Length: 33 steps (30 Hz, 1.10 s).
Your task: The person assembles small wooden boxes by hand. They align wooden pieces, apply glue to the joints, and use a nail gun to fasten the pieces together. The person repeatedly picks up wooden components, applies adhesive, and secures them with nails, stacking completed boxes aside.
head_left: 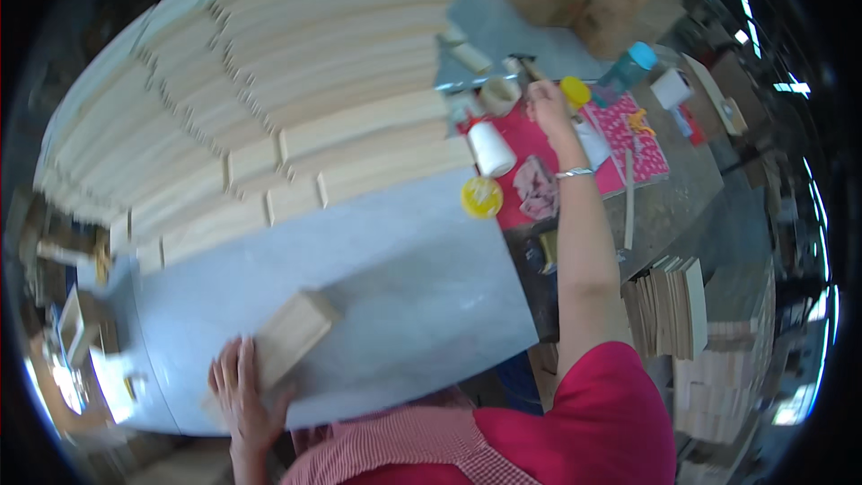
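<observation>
- at the front edge of the table, a red-and-white checked apron is seen closest.
- a wooden block is laid near that front edge, left of its middle, and slanted so that one end is turned toward the far right corner; it is long, square-edged and pale tan, its surface left bare, finer grain being lost to blur.
- the left hand is held open across the block's near left part, with fingers stretched and thumb set apart.
- the right hand is closed around the handle of a hammer, by which a dark head is carried, beyond the table's right edge.
- by that edge, a white bottle and a yellow round lid are placed.
- along the far edge, pale wooden strips are packed in rows.
</observation>
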Each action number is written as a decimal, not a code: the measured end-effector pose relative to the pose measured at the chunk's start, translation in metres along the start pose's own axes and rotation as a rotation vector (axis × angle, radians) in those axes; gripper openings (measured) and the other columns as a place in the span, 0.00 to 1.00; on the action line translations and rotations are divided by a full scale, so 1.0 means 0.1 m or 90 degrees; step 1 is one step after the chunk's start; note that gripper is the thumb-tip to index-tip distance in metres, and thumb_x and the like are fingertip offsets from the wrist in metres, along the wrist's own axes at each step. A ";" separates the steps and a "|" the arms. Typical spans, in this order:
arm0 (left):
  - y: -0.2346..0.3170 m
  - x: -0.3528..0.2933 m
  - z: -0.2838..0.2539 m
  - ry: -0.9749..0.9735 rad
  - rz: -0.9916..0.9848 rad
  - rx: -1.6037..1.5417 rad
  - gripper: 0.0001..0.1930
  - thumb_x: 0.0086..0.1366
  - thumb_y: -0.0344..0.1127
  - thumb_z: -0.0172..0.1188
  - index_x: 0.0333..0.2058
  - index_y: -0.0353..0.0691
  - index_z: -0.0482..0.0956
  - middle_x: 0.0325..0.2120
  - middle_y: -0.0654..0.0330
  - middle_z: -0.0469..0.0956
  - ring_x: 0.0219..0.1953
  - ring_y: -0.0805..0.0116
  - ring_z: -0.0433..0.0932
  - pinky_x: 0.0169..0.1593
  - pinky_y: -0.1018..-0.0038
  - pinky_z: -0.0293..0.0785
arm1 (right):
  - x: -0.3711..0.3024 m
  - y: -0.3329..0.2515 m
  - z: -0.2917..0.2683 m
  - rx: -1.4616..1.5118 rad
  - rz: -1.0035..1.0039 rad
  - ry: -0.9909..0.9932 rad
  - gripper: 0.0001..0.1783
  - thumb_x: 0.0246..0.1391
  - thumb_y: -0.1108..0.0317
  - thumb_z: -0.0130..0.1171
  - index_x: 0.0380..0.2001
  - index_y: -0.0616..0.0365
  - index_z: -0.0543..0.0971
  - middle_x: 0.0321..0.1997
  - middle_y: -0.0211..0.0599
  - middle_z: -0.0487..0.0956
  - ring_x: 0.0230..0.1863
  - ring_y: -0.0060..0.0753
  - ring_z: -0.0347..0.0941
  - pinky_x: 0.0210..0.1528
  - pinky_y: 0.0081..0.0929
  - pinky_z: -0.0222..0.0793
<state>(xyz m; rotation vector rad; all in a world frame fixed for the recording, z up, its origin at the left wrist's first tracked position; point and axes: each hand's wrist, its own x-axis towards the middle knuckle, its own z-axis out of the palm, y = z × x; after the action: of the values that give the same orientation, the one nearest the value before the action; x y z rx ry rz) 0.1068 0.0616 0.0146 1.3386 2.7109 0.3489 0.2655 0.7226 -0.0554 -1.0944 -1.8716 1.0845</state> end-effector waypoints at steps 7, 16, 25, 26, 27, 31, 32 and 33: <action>-0.14 -0.02 0.06 0.045 0.010 -0.059 0.44 0.54 0.41 0.70 0.69 0.40 0.62 0.62 0.48 0.69 0.65 0.46 0.65 0.70 0.54 0.54 | -2.35 -1.02 0.66 0.299 -0.113 -0.204 0.11 0.74 0.61 0.47 0.43 0.59 0.71 0.31 0.39 0.80 0.25 0.23 0.75 0.30 0.22 0.73; -0.28 -0.16 0.23 0.129 0.012 -0.042 0.40 0.58 0.43 0.69 0.66 0.39 0.63 0.62 0.52 0.71 0.66 0.52 0.67 0.72 0.54 0.54 | -4.31 -1.42 1.37 0.289 -0.143 -0.254 0.18 0.72 0.71 0.49 0.60 0.67 0.71 0.33 0.38 0.81 0.28 0.27 0.80 0.37 0.24 0.78; -0.28 -0.18 0.25 0.144 0.021 -0.041 0.40 0.58 0.44 0.69 0.67 0.39 0.63 0.61 0.52 0.71 0.65 0.53 0.68 0.71 0.53 0.56 | -4.38 -1.38 1.44 0.123 -0.355 -0.189 0.16 0.66 0.78 0.55 0.55 0.59 0.81 0.38 0.39 0.79 0.31 0.25 0.76 0.35 0.23 0.77; -0.28 -0.19 0.25 0.145 0.021 -0.043 0.40 0.58 0.44 0.69 0.67 0.39 0.63 0.61 0.52 0.71 0.65 0.53 0.68 0.71 0.53 0.56 | -4.38 -1.39 1.45 0.105 -0.363 -0.188 0.16 0.66 0.78 0.56 0.55 0.59 0.81 0.38 0.38 0.78 0.30 0.25 0.76 0.35 0.23 0.77; -0.29 -0.19 0.25 0.147 0.023 -0.041 0.41 0.58 0.44 0.69 0.67 0.39 0.63 0.61 0.52 0.71 0.65 0.53 0.67 0.71 0.53 0.56 | -4.39 -1.39 1.46 0.096 -0.371 -0.178 0.17 0.65 0.79 0.56 0.55 0.59 0.81 0.38 0.38 0.78 0.30 0.25 0.75 0.35 0.23 0.77; -0.28 -0.20 0.26 0.151 0.025 -0.032 0.41 0.58 0.45 0.69 0.67 0.39 0.63 0.62 0.53 0.71 0.65 0.54 0.67 0.71 0.53 0.56 | -4.40 -1.35 1.54 0.085 -0.409 -0.148 0.19 0.63 0.82 0.56 0.55 0.59 0.81 0.37 0.37 0.76 0.31 0.26 0.75 0.34 0.24 0.76; -0.28 -0.20 0.26 0.150 0.024 -0.028 0.41 0.58 0.45 0.69 0.67 0.39 0.63 0.62 0.53 0.71 0.65 0.54 0.67 0.71 0.53 0.56 | -4.40 -1.34 1.55 0.087 -0.419 -0.143 0.20 0.62 0.83 0.56 0.55 0.59 0.81 0.37 0.38 0.76 0.32 0.27 0.75 0.34 0.24 0.75; -0.28 -0.20 0.26 0.150 0.025 -0.029 0.41 0.58 0.45 0.69 0.67 0.39 0.63 0.62 0.53 0.71 0.65 0.54 0.67 0.71 0.53 0.56 | -4.41 -1.33 1.56 0.044 -0.437 -0.141 0.21 0.61 0.84 0.56 0.56 0.59 0.81 0.37 0.38 0.76 0.32 0.27 0.75 0.34 0.24 0.74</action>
<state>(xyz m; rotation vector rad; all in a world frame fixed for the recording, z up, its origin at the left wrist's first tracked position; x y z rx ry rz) 0.1018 0.0336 -0.0178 1.4226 2.8451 0.6051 0.2640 0.2363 -0.0656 -0.2413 -2.1242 0.8685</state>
